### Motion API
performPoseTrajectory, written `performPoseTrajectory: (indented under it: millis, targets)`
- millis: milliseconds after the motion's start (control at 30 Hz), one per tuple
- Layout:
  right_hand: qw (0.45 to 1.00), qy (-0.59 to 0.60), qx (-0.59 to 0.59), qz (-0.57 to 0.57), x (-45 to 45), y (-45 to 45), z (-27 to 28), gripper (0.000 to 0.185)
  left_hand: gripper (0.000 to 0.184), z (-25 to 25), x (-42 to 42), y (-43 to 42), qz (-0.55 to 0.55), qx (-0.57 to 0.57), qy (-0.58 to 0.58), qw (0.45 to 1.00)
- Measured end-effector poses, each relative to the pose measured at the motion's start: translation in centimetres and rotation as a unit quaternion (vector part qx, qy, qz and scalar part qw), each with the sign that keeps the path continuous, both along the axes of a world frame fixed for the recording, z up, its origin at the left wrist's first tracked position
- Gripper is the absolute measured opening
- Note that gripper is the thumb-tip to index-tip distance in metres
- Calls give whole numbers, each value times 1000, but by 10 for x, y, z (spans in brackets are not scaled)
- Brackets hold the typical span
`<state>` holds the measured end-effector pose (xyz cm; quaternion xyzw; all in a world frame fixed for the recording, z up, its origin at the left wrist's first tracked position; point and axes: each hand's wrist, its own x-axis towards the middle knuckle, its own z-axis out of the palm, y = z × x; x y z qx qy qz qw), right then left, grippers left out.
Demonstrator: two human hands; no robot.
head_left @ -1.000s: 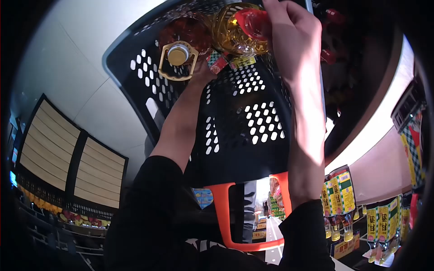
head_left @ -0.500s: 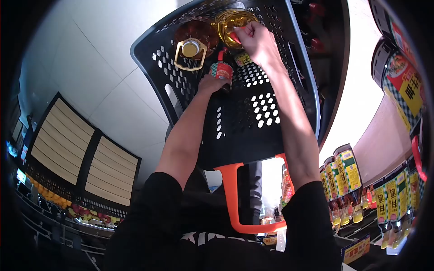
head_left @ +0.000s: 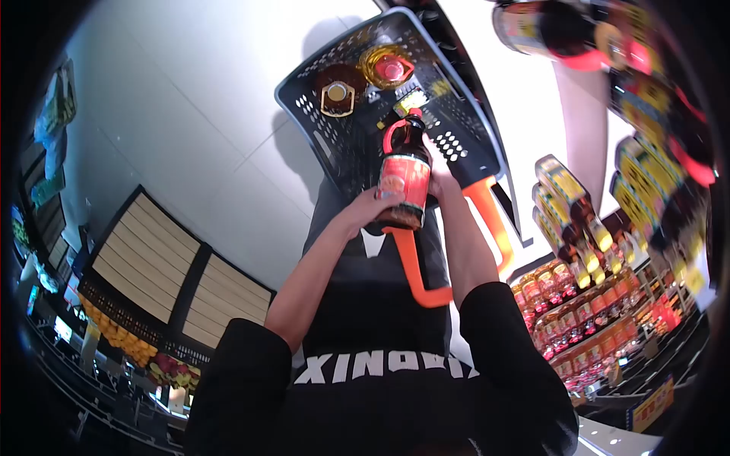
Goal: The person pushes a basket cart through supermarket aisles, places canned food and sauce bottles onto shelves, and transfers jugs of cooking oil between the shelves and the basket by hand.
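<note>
- The dark red-capped bottle point(head_left: 405, 178) could slip, I judge: it looks full, its sides look smooth, and no fingers show through its red carrying loop point(head_left: 390, 137). If one side let go, the bottle would probably roll toward the other.
- It lies between the two palms, neck toward 12 o'clock, in front of the basket's near edge.
- Left grip point(head_left: 372, 207): clamped on the lower body at 8 o'clock, thumb across the red label point(head_left: 405, 176).
- Right grip point(head_left: 440, 171): clamped against the side at 3 o'clock; its fingers are mostly hidden.
- Orange handle point(head_left: 411, 266): just past the base at 6 o'clock; a dropped base could strike it.
- Black basket point(head_left: 357, 152): golden oil bottle point(head_left: 389, 68) near 12 o'clock, amber jug point(head_left: 334, 82) at 11. A careless swing that way might knock them.
</note>
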<state>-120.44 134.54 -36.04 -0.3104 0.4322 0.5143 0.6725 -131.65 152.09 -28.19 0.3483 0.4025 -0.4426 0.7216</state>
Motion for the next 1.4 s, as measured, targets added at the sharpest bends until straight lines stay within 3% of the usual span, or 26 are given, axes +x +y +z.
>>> performPoseTrajectory:
  millis: [33, 67, 100, 200, 267, 300, 367, 467, 500, 567, 600, 633, 700, 733, 767, 833, 867, 900, 967, 1033, 1100, 1167, 1233, 1300, 1333, 1400]
  targets:
    - [999, -30, -16, 3, 0, -1, 30, 50, 64, 27, 1, 4, -73, 5, -47, 996]
    - [995, 11, 90, -43, 1, -7, 48, 41, 60, 52, 2, 8, -117, 2, -88, 989]
    - [996, -29, 74, -28, 4, -6, 71, 34, 56, 76, 4, 12, -158, 1, -130, 979]
    - [975, -174, 140, -1, 17, -8, 138, 29, 51, 135, 30, 23, -20, 107, -197, 974]
    - [948, -257, 188, 21, 25, -8, 198, 32, 45, 153, 58, 26, 110, 132, -298, 939]
    - [923, -326, 198, 40, 27, -9, 218, 35, 42, 158, 76, 34, -43, 263, -379, 886]
    - [897, -408, 146, 80, 29, -22, 243, 51, 38, 217, 109, 30, -212, 294, -408, 838]
    - [855, -497, 73, 127, 37, -48, 279, 61, 34, 263, 126, 4, -281, 385, -485, 733]
    - [852, -507, 90, 91, 39, -52, 298, 64, 31, 275, 128, -6, -287, 377, -498, 726]
    - [797, -572, -32, 192, 49, -74, 314, 64, 29, 272, 132, -28, -268, 400, -567, 668]
    - [800, -579, -35, 153, 49, -82, 319, 62, 23, 290, 136, -45, -251, 365, -524, 728]
    - [789, -591, -101, 137, 53, -86, 318, 63, 25, 294, 144, -55, -293, 399, -561, 664]
    - [760, -598, -228, 114, 54, -94, 301, 67, 28, 274, 154, -73, -221, 429, -649, 588]
    - [743, -634, -203, 64, 55, -97, 285, 76, 29, 255, 161, -80, -238, 468, -645, 555]
    - [703, -632, -296, 136, 61, -100, 276, 80, 27, 242, 166, -89, -234, 475, -629, 569]
    - [647, -680, -325, 115, 68, -97, 257, 79, 27, 208, 183, -102, -221, 485, -640, 554]
    - [668, -668, -315, 92, 72, -92, 256, 78, 29, 200, 192, -105, -205, 483, -637, 565]
    - [665, -668, -323, 90, 78, -90, 256, 80, 32, 194, 200, -108, -195, 511, -641, 538]
    - [617, -688, -370, 92, 98, -88, 246, 82, 29, 199, 217, -114, -147, 480, -586, 636]
    - [577, -709, -393, 98, 121, -81, 231, 85, 33, 191, 234, -109, -143, 472, -560, 666]
    - [595, -673, -429, 94, 129, -67, 237, 82, 38, 194, 242, -107, -164, 471, -513, 699]
    - [548, -663, -492, 137, 137, -63, 227, 74, 38, 158, 255, -102, -147, 470, -502, 711]
    - [542, -684, -466, 148, 141, -76, 232, 72, 30, 183, 258, -109, -172, 468, -462, 733]
    - [534, -694, -457, 156, 147, -82, 230, 69, 35, 185, 264, -109, -170, 443, -471, 743]
    - [493, -713, -475, 153, 152, -84, 225, 69, 42, 165, 273, -106, -152, 412, -498, 748]
    - [476, -722, -483, 135, 158, -84, 235, 72, 50, 129, 279, -109, -128, 445, -547, 697]
